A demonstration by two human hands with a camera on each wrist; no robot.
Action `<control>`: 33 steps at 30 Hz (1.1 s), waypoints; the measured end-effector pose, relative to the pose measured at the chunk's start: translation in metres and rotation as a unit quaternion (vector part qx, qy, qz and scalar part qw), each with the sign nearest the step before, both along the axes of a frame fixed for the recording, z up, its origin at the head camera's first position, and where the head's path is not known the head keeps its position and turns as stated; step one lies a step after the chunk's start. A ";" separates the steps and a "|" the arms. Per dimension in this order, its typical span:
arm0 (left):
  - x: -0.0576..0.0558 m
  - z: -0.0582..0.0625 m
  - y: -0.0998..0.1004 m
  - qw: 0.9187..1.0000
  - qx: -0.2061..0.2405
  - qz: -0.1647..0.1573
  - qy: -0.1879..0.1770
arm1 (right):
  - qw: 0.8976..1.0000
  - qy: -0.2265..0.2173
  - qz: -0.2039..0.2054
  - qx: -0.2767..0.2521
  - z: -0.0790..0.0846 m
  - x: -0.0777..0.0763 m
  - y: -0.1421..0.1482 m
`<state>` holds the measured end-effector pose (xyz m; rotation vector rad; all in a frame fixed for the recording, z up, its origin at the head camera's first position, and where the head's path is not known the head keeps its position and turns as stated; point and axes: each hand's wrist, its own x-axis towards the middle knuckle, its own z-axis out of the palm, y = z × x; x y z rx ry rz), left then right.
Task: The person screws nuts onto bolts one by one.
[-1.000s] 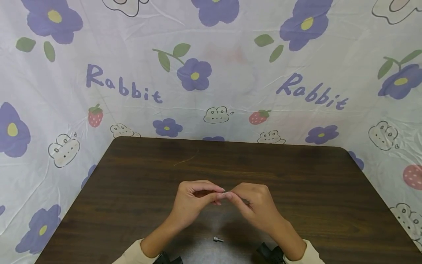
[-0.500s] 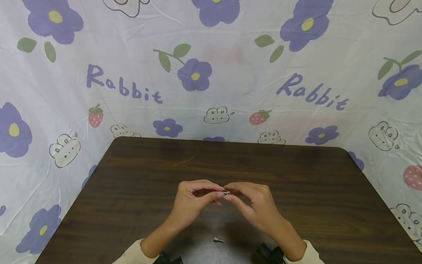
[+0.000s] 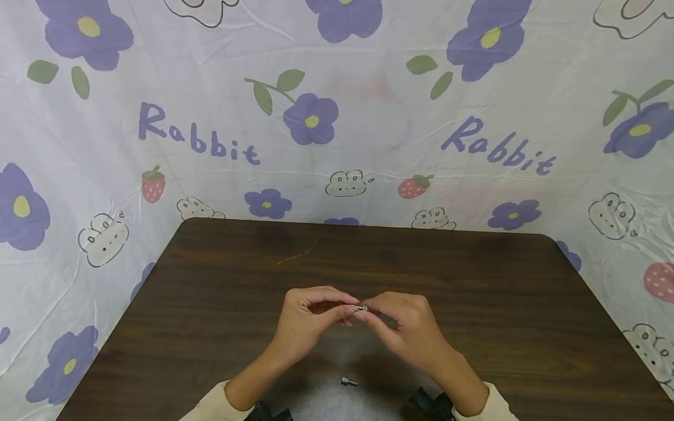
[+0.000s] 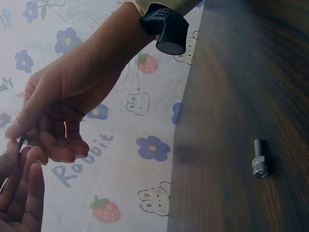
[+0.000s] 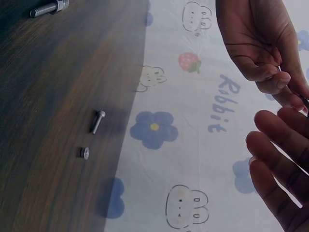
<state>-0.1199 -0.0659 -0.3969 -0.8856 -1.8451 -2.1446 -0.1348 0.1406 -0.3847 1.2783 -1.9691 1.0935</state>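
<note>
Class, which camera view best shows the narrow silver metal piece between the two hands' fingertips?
The head view: there the narrow silver metal piece gleams between left hand and right hand. Left wrist shows only a dark sliver; right wrist, a dark bit at the edge.

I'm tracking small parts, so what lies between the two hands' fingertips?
The head view shows a small metal piece between the left hand and right hand, too small to identify exactly.

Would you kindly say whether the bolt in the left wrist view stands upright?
Lying down: the bolt stretches lengthwise along the table.
</note>
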 end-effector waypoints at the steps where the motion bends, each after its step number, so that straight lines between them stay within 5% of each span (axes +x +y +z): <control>1: 0.000 0.000 0.000 1.000 0.000 0.000 0.000 | 1.000 -0.003 -0.001 0.004 0.000 0.000 0.000; 14: -0.002 -0.001 0.002 1.000 0.001 -0.009 -0.004 | 0.998 -0.018 -0.036 0.043 -0.002 0.000 0.005; 33: -0.003 -0.001 -0.001 1.000 0.002 0.001 0.001 | 1.000 0.011 -0.015 0.013 0.002 -0.003 0.005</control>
